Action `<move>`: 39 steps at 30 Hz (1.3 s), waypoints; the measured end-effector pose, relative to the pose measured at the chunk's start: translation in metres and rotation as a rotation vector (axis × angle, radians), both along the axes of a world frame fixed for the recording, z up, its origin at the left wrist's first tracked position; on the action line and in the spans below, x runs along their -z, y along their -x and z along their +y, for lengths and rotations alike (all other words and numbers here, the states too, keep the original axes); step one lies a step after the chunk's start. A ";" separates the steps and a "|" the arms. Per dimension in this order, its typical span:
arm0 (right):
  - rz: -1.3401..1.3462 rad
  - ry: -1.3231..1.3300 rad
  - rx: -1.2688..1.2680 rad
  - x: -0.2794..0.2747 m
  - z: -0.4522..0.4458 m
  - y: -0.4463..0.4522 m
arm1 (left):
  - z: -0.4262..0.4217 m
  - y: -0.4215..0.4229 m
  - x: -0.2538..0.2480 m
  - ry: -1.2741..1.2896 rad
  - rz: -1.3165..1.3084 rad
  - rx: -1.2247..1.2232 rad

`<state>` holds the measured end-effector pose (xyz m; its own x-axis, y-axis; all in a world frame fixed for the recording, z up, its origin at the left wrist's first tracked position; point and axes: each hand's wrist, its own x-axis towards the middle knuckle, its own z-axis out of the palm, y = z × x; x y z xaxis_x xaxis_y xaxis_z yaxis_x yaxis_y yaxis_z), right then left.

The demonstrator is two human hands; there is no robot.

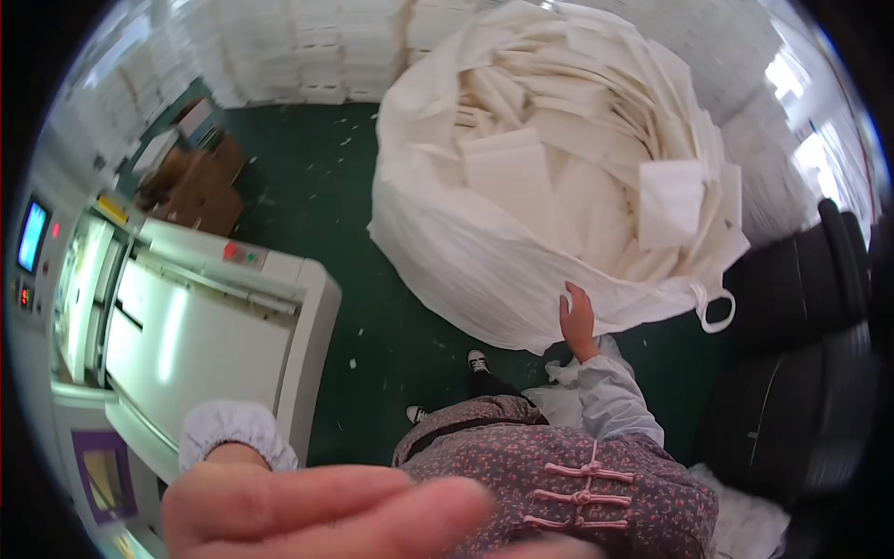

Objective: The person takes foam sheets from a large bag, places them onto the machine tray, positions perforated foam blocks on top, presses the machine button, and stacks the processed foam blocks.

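Observation:
My left hand (307,512) is very close to the camera at the lower left, fingers stretched out, part of it cut off by the bottom edge. Nothing shows in it. My right hand (577,321) is at the near side of a big white woven bag (466,270), fingers extended and thumb apart. Whether it touches the bag I cannot tell. Many flat white sheets (507,168) fill the bag, most packed round its inner wall. One loose sheet (670,200) lies on top at the right. A bag loop handle (715,312) hangs at the lower right.
To my left stands a machine (196,326) with a pale flat bed, a red button and a lit screen (33,233). Cardboard boxes (200,182) sit behind it. A black padded chair (782,373) is on the right. Scraps litter the green floor (307,177). Wrapped white stacks (307,47) line the back.

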<state>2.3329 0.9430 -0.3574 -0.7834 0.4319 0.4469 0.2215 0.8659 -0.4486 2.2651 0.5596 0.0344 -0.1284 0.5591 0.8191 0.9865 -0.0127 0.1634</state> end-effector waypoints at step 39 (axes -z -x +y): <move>-0.363 0.731 -0.268 0.040 0.110 0.223 | 0.247 0.124 0.277 0.312 -1.136 -0.543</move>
